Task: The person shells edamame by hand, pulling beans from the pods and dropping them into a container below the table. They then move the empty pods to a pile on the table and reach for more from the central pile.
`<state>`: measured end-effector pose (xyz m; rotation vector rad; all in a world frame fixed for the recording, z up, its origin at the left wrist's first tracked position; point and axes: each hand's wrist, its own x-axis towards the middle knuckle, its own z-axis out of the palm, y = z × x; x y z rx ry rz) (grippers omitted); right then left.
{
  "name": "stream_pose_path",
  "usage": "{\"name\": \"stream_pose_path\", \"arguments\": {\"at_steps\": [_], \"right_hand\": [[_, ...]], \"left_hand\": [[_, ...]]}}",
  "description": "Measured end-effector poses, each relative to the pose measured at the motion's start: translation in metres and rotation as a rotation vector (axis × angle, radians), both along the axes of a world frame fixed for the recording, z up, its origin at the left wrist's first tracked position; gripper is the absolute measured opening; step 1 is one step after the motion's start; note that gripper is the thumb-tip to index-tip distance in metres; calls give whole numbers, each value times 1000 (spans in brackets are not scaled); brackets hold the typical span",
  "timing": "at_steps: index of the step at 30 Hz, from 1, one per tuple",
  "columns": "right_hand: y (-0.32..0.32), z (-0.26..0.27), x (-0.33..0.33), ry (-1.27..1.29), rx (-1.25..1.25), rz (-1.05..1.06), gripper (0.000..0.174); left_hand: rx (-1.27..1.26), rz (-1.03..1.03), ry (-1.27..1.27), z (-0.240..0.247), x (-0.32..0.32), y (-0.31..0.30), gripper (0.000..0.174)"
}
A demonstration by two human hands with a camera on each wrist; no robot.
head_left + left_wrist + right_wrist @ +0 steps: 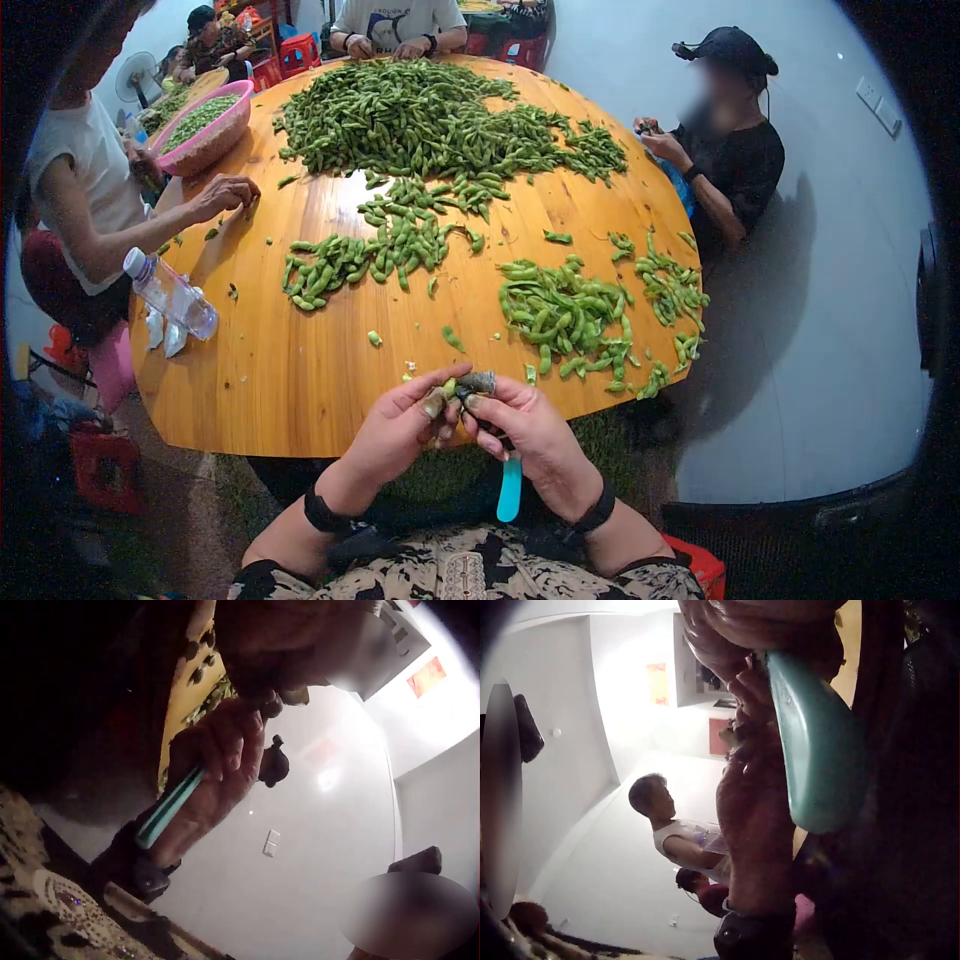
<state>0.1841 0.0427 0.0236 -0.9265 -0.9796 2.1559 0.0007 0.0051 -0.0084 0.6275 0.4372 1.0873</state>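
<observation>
Both hands meet just off the table's near edge in the head view. My left hand [398, 420] pinches a green pod [450, 388] between thumb and fingers. The right hand [532, 430] has its fingers curled round a tool with a turquoise handle [509, 490], which points down below the palm. A grey covering [478, 381] shows at a right fingertip, beside the pod. In the left wrist view the turquoise handle [171, 808] sticks out of the right hand [217, 761]. The right wrist view shows that handle [817, 742] large and close; the tool's working end is hidden.
A large heap of pods [400, 115] covers the table's far part, with smaller piles [565, 310] nearer on the right. At the left lie a plastic bottle [172, 292] and a pink basin [205, 130]. Several people are around the table [270, 400].
</observation>
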Motion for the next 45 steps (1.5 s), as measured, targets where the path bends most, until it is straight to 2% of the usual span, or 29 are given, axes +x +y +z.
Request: {"name": "stream_pose_path", "arguments": {"at_steps": [2,3,5,8,12,15,17,18,20,22,24,26,28,30,32,33,35,38,42,45], "right_hand": [[-4,7,-3,-46,46,-27,17],[-7,10,-5,-92,89,-53,16],[-10,10,-8,-108,123,-56,16],[-12,6,-11,-127,172,-58,16],[-15,7,-16,-183,213,-93,16],[-12,4,-16,-183,229,-119,16],[-11,5,-15,-203,236,-126,16],[-11,5,-15,-224,243,-130,17],[-12,2,-15,-256,268,-124,17],[-13,-3,-15,-288,296,-120,17],[-13,-9,-15,-353,457,-177,17],[-12,-9,-15,-347,464,-176,15],[-13,-8,-16,-343,465,-171,14],[-12,-6,-17,-323,426,-183,14],[-13,-5,-17,-327,402,-176,14],[-12,-5,-17,-332,379,-168,14],[-10,-4,-15,-306,326,-165,15],[-6,-2,-9,-244,232,-157,17],[-6,-1,-10,-215,170,-135,18],[-7,1,-11,-231,174,-136,19]], "left_hand": [[212,292,686,13,13,-5,42],[208,291,688,13,12,-5,42],[567,434,1106,14,8,-2,39],[675,530,1218,15,11,0,31],[636,533,1238,15,10,-1,27],[504,443,1221,15,13,-1,25],[372,506,1048,10,18,1,18],[369,507,1049,11,18,1,18],[207,456,932,15,16,0,15],[274,502,1018,14,17,1,15],[346,549,1105,14,13,3,15],[230,391,1029,14,6,4,16],[201,390,1002,20,6,2,16],[178,388,974,21,6,3,15],[312,394,1152,17,4,5,17],[313,396,1154,16,4,6,17],[335,348,1011,12,8,6,24],[371,280,943,9,7,7,30],[332,251,934,6,6,8,34],[354,327,946,5,9,8,37]]}}
